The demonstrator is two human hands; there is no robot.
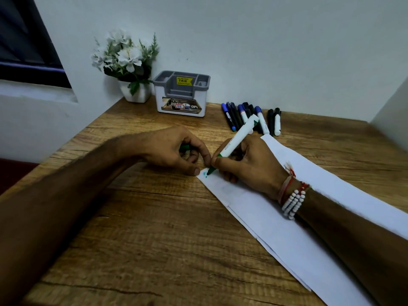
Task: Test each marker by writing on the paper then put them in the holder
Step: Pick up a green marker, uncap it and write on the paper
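- The flower pot [134, 94] stands far left against the wall, well apart from our work. We judge it plays no part.
- Our left hand [170, 151] rests on the table [154, 228]. Its fingers are curled round the green cap [185, 147], which shows only as a sliver between them. We judge we hold it there so it is ready to close the marker once the test is done. The thumb tip lies at the corner of the paper [287, 221], likely to steady the sheet.
- The holder [181, 96] stands at the back by the wall, just beside the pot. We see no marker standing in it, so we judge the task is at an early stage.
- The green marker [237, 139] slants with its tip down on the paper's corner, touching it beside a few small green marks [204, 174] and just past our left thumb.
- Our right hand [249, 166] pinches the marker low, near the tip, in a writing grip. The barrel runs up and back between thumb and forefinger, and the heel of the hand rests on the sheet.
- The other markers [251, 118] lie capped in a row behind the right hand, near the paper's far end, waiting their turn.
- The paper runs diagonally toward the lower right, under our right forearm.
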